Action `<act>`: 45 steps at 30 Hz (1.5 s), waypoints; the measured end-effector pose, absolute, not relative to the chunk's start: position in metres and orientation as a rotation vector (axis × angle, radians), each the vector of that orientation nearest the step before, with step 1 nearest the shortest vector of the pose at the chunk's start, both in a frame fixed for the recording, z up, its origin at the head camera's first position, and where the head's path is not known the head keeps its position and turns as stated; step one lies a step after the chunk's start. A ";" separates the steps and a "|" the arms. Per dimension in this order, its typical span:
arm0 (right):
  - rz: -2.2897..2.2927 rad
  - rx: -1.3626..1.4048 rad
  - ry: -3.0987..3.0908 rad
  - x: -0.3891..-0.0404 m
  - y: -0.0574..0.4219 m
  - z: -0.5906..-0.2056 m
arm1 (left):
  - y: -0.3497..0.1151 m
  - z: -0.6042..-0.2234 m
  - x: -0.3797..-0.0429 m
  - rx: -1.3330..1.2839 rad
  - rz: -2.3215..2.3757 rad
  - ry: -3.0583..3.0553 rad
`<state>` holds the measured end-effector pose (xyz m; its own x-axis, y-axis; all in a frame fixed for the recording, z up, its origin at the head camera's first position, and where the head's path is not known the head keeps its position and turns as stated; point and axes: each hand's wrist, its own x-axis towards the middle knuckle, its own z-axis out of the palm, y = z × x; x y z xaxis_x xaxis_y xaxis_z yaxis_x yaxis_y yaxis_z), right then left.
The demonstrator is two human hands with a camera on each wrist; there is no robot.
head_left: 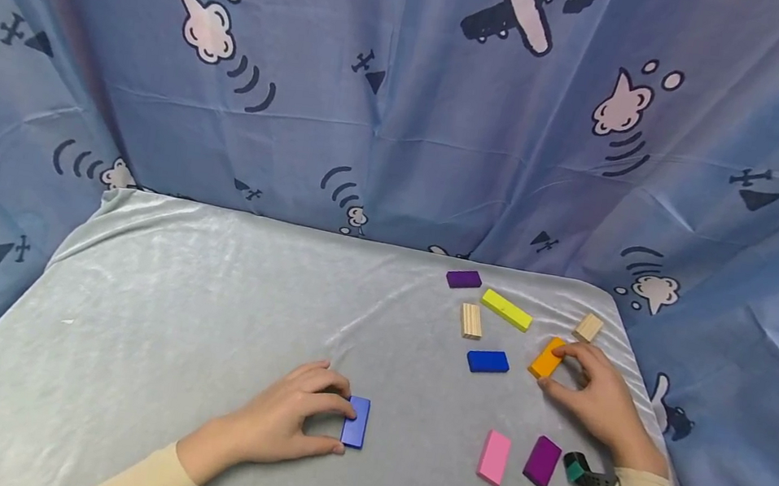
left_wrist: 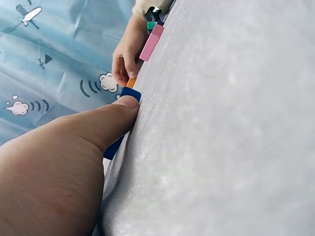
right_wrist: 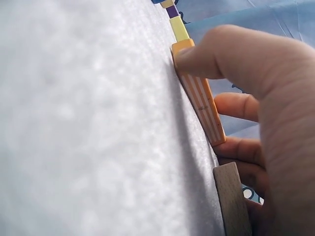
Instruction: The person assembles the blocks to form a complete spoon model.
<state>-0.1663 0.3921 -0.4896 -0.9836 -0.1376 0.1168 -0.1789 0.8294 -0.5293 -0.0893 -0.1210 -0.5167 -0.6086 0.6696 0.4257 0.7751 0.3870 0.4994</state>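
The right hand (head_left: 605,401), fingers half-curled, pinches an orange oblong wooden block (head_left: 546,360) lengthwise; the left hand (head_left: 281,419) pinches a periwinkle-blue oblong block (head_left: 355,427).

curtain (head_left: 406,114) behind table (head_left: 205,293); leftmost block (head_left: 355,427) right of left grip (head_left: 285,418); another block (head_left: 544,362) left of right grip (head_left: 598,395), amid remaining blocks (head_left: 488,362)
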 end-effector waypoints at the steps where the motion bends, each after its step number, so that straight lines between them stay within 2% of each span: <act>1: 0.865 0.255 -2.932 -0.166 0.392 -0.490 | -0.121 -0.517 -0.090 -1.310 -1.018 -2.470; 14: 0.873 0.296 -2.877 -0.164 0.390 -0.485 | -0.120 -0.519 -0.091 -1.339 -1.019 -2.408; 20: 0.906 0.297 -2.858 -0.162 0.373 -0.464 | -0.122 -0.517 -0.091 -1.338 -1.009 -2.402; 29: 0.865 0.449 -2.796 -0.150 0.321 -0.427 | -0.121 -0.516 -0.090 -1.315 -1.024 -2.448; 36: 0.776 0.716 -2.716 -0.146 0.277 -0.428 | -0.118 -0.519 -0.091 -1.324 -1.022 -2.479; 45: 0.817 0.877 -2.764 -0.145 0.212 -0.431 | -0.120 -0.516 -0.090 -1.314 -1.024 -2.458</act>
